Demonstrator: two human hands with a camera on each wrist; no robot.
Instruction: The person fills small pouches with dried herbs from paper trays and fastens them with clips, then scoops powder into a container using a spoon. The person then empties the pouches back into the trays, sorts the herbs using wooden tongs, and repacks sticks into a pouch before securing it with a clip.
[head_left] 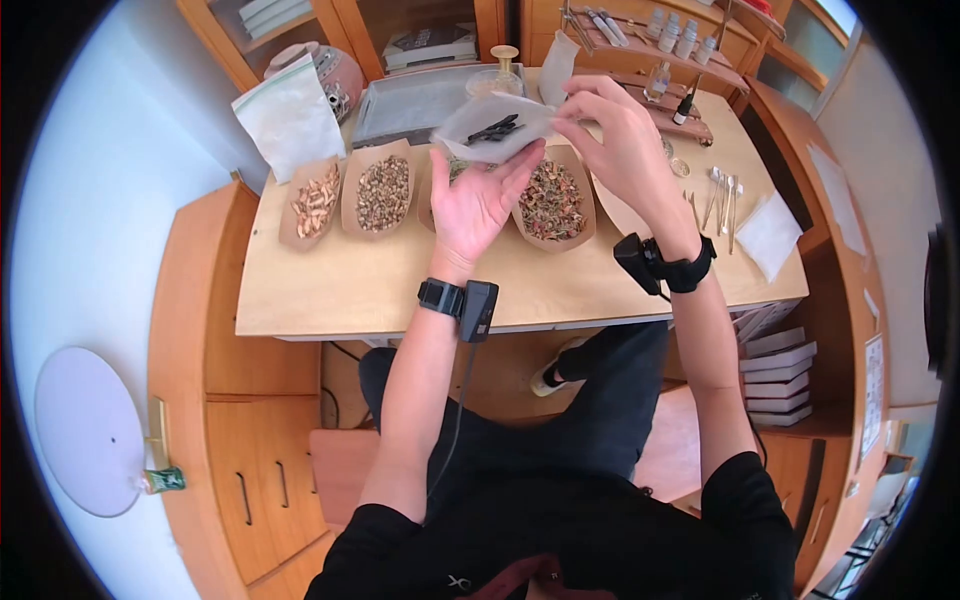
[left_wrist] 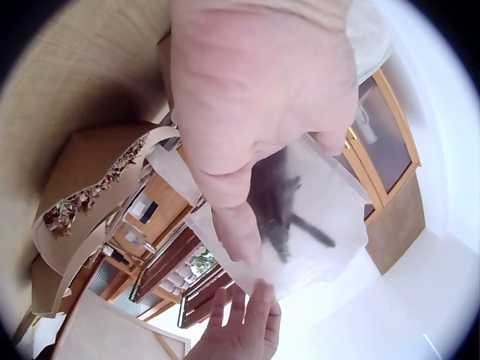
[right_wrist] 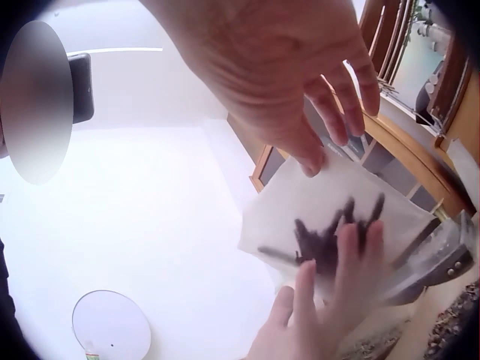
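A thin, white translucent pouch (head_left: 462, 122) with dark stick-like pieces (head_left: 496, 129) in it is held above the far side of the table. My left hand (head_left: 473, 208) supports it from below, palm up, its fingers mostly straight. At the pouch's right corner, my right hand (head_left: 628, 135) pinches the edge between thumb and finger. Seen from the right wrist, the dark pieces (right_wrist: 326, 244) show through the pouch wall as a loose cluster. Under the hands stands a paper tray of mixed dried petals and leaves (head_left: 553, 200), and the left hand partly covers a tray beside it.
Left on the table (head_left: 340, 290) are paper trays of dried slices (head_left: 317, 203) and brown pieces (head_left: 382, 192). Behind them stand a white bag (head_left: 290, 120) and a grey tray (head_left: 405, 105). Metal tools (head_left: 722, 205), a white cloth (head_left: 768, 235) and a bottle rack (head_left: 660, 65) are at the right.
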